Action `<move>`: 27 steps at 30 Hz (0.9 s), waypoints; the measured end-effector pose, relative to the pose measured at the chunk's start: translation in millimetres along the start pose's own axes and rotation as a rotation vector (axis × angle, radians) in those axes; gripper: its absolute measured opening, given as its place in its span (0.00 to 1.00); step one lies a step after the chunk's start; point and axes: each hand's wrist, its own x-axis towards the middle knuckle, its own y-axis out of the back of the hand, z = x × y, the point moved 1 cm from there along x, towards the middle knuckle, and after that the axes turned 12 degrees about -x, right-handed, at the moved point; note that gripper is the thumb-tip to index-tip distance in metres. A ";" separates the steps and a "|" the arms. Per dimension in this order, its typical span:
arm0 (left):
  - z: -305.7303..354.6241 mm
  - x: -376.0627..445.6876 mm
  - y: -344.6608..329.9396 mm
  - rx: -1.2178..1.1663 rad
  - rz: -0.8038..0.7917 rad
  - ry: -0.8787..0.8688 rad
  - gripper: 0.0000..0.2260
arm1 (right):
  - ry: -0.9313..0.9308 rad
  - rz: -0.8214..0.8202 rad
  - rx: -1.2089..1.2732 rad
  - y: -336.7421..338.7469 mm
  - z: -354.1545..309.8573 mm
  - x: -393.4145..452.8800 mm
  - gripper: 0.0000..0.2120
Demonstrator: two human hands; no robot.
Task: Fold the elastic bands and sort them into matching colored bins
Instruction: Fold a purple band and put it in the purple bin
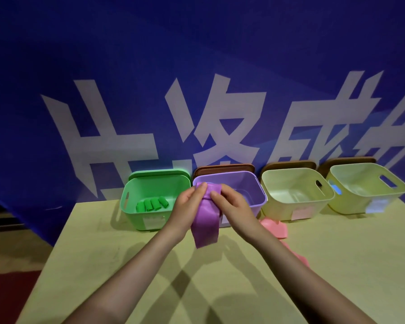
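We hold the purple band (206, 220) in the air with both hands, just in front of the purple bin (255, 195). Our left hand (188, 204) pinches its upper end, and the grip of our right hand (229, 202) is closed on the same upper part, where the first turns seem to be gathered. The rest of the band hangs down freely above the table (150, 265) and is not yet folded.

The green bin (131, 206) holds four green rolls (152, 204). The purple bin looks to have nothing in it, as far as we can see past our hands. Two pale yellow bins (290, 206) stand to the right. A pink band (275, 228) lies on the table near our right forearm.

We think the risk is in the loose tail. The material is stretchy and probably smooth, so if one pinch becomes weak, the gathered part may spring open. If we pull too much while folding, the fold may become uneven and open later inside the bin. Our right forearm passes close over the pink band and could drag it along the table.
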 end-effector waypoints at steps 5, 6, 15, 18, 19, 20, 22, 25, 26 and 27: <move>-4.2 -4.3 -4.4 -0.106 0.044 0.090 0.16 | 0.079 0.110 -0.130 2.8 2.5 3.0 0.08; -5.9 -4.9 -5.2 -0.127 0.034 0.094 0.18 | 0.090 0.122 -0.126 3.6 2.5 2.9 0.07; -16.4 -4.3 -1.3 0.105 -0.003 0.021 0.11 | 0.079 0.231 -0.047 10.3 3.0 4.0 0.11; -17.2 -1.3 -1.7 0.119 0.043 -0.009 0.11 | 0.114 0.190 -0.192 12.0 10.1 6.8 0.11; -16.8 0.0 -1.5 0.098 0.056 -0.009 0.11 | 0.155 0.172 -0.285 14.2 13.0 8.2 0.12; -16.0 0.7 -1.0 0.061 0.063 -0.005 0.11 | 0.209 0.142 -0.381 17.3 15.2 9.5 0.13; -14.2 1.2 1.3 -0.027 0.057 0.003 0.13 | 0.301 0.051 -0.521 24.6 17.4 12.1 0.17; -14.0 -1.2 4.5 -0.086 0.045 0.008 0.16 | 0.382 -0.049 -0.656 33.8 16.2 15.5 0.19; -14.1 -1.7 4.6 -0.116 0.043 0.031 0.17 | 0.402 -0.076 -0.697 35.2 14.9 15.9 0.19; -14.0 -2.2 4.3 -0.165 0.036 0.070 0.17 | 0.414 -0.106 -0.728 36.5 13.8 16.1 0.19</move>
